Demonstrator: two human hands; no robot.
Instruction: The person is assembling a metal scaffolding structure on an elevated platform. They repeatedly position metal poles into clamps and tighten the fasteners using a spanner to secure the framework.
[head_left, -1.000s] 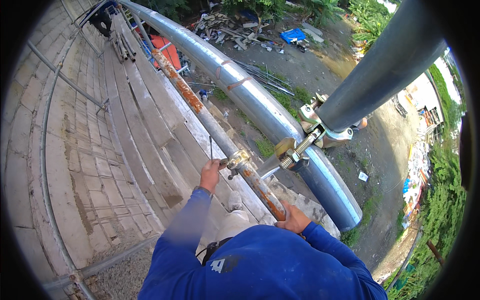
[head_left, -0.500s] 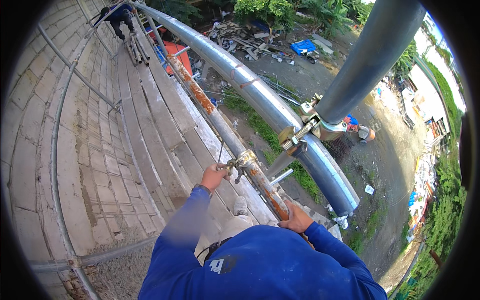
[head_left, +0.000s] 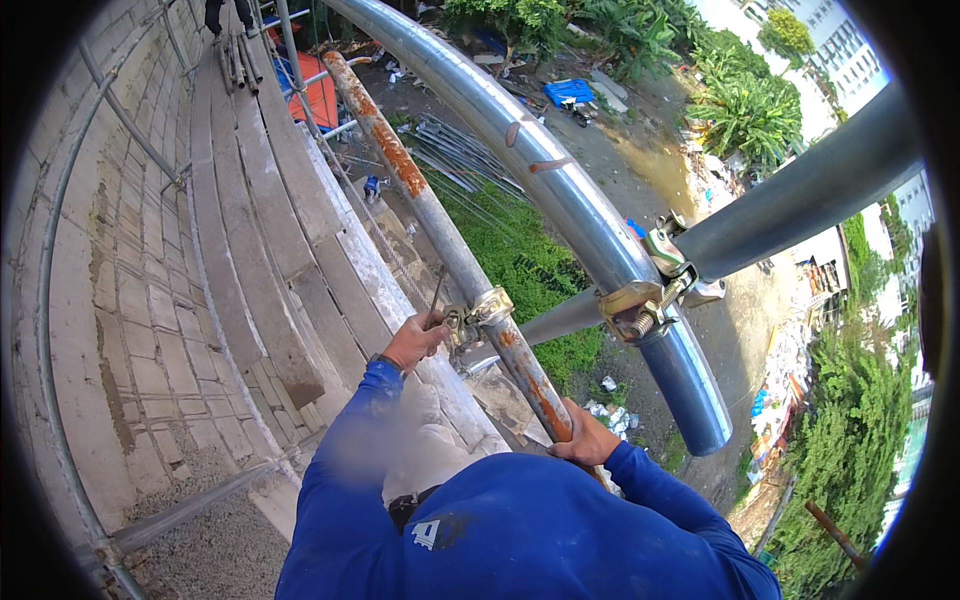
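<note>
My right hand (head_left: 587,437) is wrapped round the lower end of a rusty scaffold pipe (head_left: 450,240), close to my body. A brass-coloured scaffold coupler (head_left: 491,307) sits clamped round this pipe. At the coupler's free half (head_left: 455,325), on the pipe's left side, the fingers of my left hand (head_left: 412,343) are closed. A thin dark rod (head_left: 438,288) rises by those fingers; whether I hold it cannot be told. To the right, a second coupler (head_left: 650,300) with a threaded bolt joins a shiny steel pipe (head_left: 590,225) to a thick grey pipe (head_left: 810,200).
Worn planks (head_left: 270,270) run along a block wall (head_left: 150,290) on the left. Loose pipes (head_left: 240,65) lie at their far end beside a person's legs (head_left: 230,15). Far below, beyond the platform edge, are grass (head_left: 520,260), debris and stacked bars (head_left: 465,155).
The view has swung, so the shiny and grey pipes appear shifted and tilted. The left hand stays at the coupler, its free half now nearer the clamped part. The right hand keeps its grip.
</note>
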